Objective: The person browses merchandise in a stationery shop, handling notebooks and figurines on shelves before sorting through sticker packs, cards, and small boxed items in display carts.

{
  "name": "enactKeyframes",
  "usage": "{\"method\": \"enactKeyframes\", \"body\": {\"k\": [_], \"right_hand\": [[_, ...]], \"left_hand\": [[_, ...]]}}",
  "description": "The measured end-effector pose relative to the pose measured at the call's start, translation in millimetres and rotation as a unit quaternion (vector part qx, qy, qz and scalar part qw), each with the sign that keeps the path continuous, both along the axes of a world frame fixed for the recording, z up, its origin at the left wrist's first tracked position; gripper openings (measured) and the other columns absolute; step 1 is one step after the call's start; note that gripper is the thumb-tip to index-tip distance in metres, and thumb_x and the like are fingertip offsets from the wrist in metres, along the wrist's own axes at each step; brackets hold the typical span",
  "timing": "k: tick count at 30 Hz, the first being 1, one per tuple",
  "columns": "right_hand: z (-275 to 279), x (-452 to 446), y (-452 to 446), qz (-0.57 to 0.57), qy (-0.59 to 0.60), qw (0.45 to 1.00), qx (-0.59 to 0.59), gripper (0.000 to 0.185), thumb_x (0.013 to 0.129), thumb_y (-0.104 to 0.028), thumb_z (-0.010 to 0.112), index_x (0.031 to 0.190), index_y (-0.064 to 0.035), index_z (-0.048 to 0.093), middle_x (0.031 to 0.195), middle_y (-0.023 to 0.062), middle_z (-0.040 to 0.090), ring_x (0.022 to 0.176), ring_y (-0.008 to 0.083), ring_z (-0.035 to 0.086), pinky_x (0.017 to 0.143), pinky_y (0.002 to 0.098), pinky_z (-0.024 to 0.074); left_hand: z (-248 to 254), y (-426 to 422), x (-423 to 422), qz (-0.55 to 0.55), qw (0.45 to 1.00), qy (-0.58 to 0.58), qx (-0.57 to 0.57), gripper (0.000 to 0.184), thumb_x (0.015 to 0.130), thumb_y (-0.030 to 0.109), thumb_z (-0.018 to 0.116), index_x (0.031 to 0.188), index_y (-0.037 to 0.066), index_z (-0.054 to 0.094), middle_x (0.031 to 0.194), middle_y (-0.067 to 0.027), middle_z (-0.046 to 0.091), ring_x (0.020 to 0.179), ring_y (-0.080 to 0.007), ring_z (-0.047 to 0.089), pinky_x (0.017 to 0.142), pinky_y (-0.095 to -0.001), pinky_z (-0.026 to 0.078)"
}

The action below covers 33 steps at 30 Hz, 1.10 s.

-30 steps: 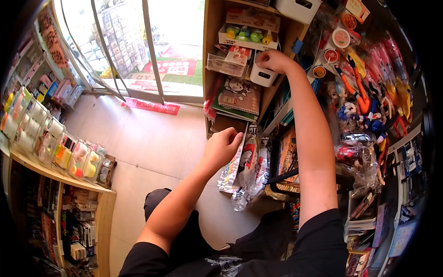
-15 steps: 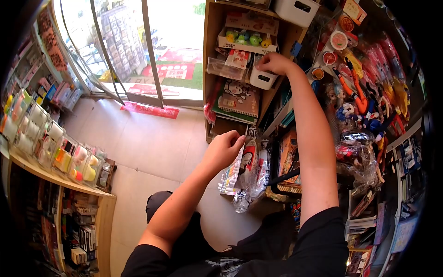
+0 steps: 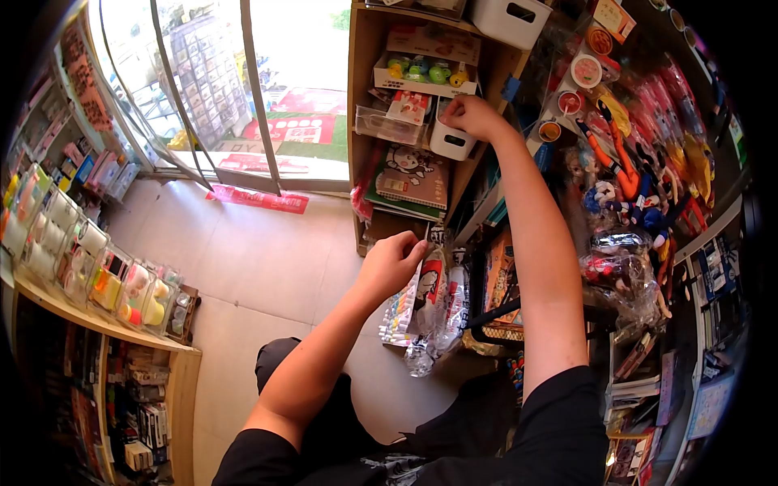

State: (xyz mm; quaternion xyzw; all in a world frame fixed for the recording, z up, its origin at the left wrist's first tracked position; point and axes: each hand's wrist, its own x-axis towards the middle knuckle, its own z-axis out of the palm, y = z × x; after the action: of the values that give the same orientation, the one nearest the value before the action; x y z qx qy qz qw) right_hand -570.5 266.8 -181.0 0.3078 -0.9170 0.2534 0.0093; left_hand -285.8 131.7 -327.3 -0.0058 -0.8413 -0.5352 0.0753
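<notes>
My right hand (image 3: pixel 474 119) reaches to the shelf, its fingers bent down together at the top of a small white bin (image 3: pixel 454 142) with a handle slot. Its fingertips are partly hidden there, and what they hold, if anything, cannot be made out. Lower down, my left hand (image 3: pixel 392 264) hovers with thumb and fingers drawn together; nothing I can name shows in them. Just beside it are plastic-wrapped goods (image 3: pixel 438 312) near the floor. A clear plastic tray (image 3: pixel 392 125) stands left of the bin, with spiral notebooks (image 3: pixel 413 180) on the level below.
A wooden shelf unit (image 3: pixel 360 198) carries a box of small colourful toys (image 3: pixel 425 71) and a larger white bin (image 3: pixel 510 22). Bagged dolls (image 3: pixel 620 190) hang at right. A display counter (image 3: pixel 105 312) stands at left, glass doors (image 3: pixel 251 97) ahead.
The whole view has shifted slightly, so the shelf sits a little farther left. My right hand stays at the small white bin, and my left hand keeps nearly the same pose.
</notes>
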Motion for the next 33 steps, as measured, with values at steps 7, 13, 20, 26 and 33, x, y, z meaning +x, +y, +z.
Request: {"method": "enactKeyframes", "body": {"k": [7, 13, 20, 26, 33], "right_hand": [[41, 33, -3, -0.043, 0.046, 0.990, 0.125, 0.031, 0.083, -0.028, 0.080, 0.102, -0.0048, 0.073, 0.097, 0.0121, 0.074, 0.089, 0.0271, 0.070, 0.081, 0.0403, 0.0542], [28, 17, 4, -0.022, 0.049, 0.981, 0.185, 0.029, 0.083, -0.021, 0.078, 0.107, -0.0044, 0.076, 0.104, 0.0145, 0.075, 0.096, 0.0298, 0.070, 0.084, 0.0407, 0.0546], [26, 16, 5, -0.014, 0.008, 0.988, 0.153, 0.027, 0.085, -0.016, 0.076, 0.110, -0.0029, 0.074, 0.103, 0.0146, 0.075, 0.096, 0.0272, 0.070, 0.085, 0.0387, 0.0533], [20, 15, 9, 0.003, 0.017, 0.992, 0.124, 0.026, 0.087, -0.016, 0.074, 0.109, -0.0022, 0.074, 0.101, 0.0148, 0.075, 0.093, 0.0263, 0.070, 0.083, 0.0386, 0.0532], [27, 16, 3, -0.025, 0.036, 0.991, 0.123, 0.024, 0.087, -0.018, 0.073, 0.105, -0.0024, 0.074, 0.100, 0.0136, 0.075, 0.092, 0.0274, 0.071, 0.082, 0.0392, 0.0537]], "left_hand": [[2, 2, 0, -0.004, 1.000, -0.009, -0.008, 0.036, 0.099, 0.034, 0.061, 0.094, -0.001, 0.066, 0.073, -0.0153, 0.063, 0.066, -0.0228, 0.058, 0.063, -0.0374, 0.046], [-2, 3, 0, 0.002, 1.000, 0.007, -0.014, 0.036, 0.099, 0.034, 0.062, 0.094, -0.001, 0.067, 0.072, -0.0148, 0.064, 0.065, -0.0240, 0.059, 0.063, -0.0383, 0.046], [1, 2, 4, 0.001, 1.000, -0.002, -0.026, 0.035, 0.099, 0.034, 0.063, 0.094, 0.000, 0.066, 0.072, -0.0157, 0.064, 0.064, -0.0254, 0.059, 0.062, -0.0393, 0.046], [-3, 2, 3, 0.004, 1.000, 0.006, -0.021, 0.036, 0.099, 0.035, 0.063, 0.093, 0.000, 0.066, 0.072, -0.0161, 0.064, 0.064, -0.0267, 0.060, 0.062, -0.0394, 0.046], [-3, -1, 7, 0.005, 0.999, -0.001, -0.037, 0.034, 0.098, 0.033, 0.063, 0.093, -0.001, 0.066, 0.072, -0.0170, 0.064, 0.064, -0.0285, 0.060, 0.062, -0.0398, 0.047]]}}
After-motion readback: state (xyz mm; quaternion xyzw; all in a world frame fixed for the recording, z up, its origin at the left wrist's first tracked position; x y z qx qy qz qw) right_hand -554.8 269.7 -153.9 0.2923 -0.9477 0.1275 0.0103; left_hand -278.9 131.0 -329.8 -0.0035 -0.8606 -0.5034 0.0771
